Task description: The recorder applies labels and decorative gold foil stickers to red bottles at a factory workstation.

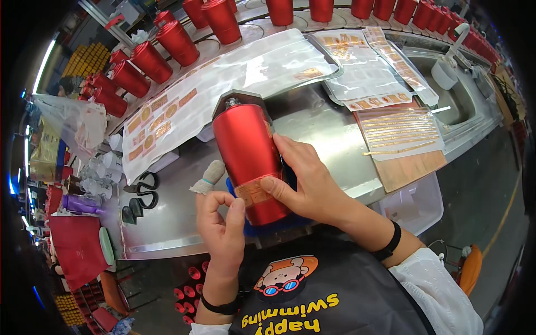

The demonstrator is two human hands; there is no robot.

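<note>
A matte red metal bottle (245, 145) lies tilted in front of me, its dark threaded neck pointing away. It rests over a blue support (226, 187), and a dark angular plate (244, 96) stands behind the neck. My right hand (312, 181) wraps the bottle's right side, thumb pressed on a gold-brown label (252, 192) near its lower end. Close to that label's left edge is my left hand (222, 226), thumb and index finger apart, the other fingers curled, with nothing visible in it. Its raised index finger wears a pale cloth finger cover (207, 177).
Sticker sheets (173, 114) cover the back of the steel table (176, 223). Black-handled scissors (146, 190) lie left. At right are gold strips (399, 131) on a board, a sink (466, 95) and a plastic bin (419, 204). Red bottles (177, 43) line a conveyor behind.
</note>
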